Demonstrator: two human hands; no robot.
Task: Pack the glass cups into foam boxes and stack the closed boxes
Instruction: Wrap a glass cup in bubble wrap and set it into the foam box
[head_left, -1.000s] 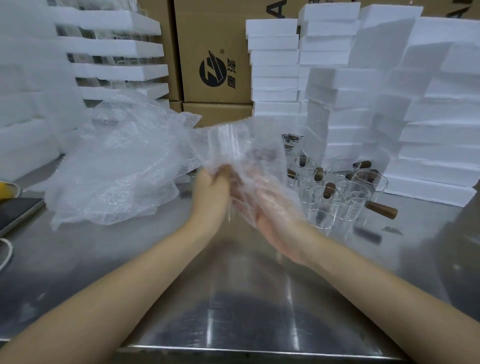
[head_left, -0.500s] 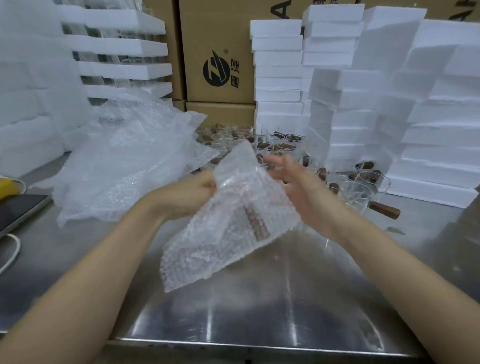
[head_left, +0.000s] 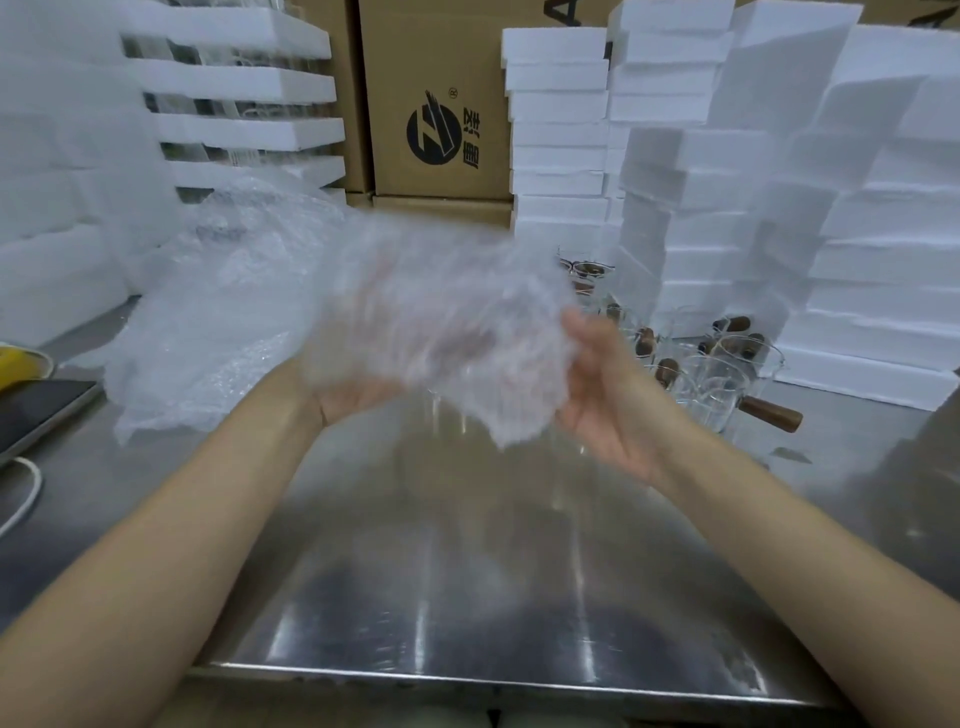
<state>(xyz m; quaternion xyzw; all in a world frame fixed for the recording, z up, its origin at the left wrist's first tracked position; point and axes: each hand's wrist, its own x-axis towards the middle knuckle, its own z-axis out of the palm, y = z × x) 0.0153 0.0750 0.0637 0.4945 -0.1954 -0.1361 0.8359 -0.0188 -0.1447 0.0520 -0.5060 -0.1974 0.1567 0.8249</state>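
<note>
Glass cups (head_left: 727, 374) with wooden handles stand loose on the tabletop (head_left: 467, 571), right of centre, at the foot of the stacked foam boxes (head_left: 883, 260). None boxed yet.

Bubble-wrap bundle (head_left: 447, 332) is held in the air above the tabletop, heavily blurred. Cannot make out whether a cup is inside.

Left hand (head_left: 358, 400) is palm-up beneath it, likely as support; its fingers are lost in the blur, state unclear. Right hand (head_left: 602, 395) has its thumb against the wrap's edge and its fingers behind, pinching it, probably to turn or fold it.

Spare heap of bubble wrap (head_left: 223, 312) lies left, within reach.
</note>
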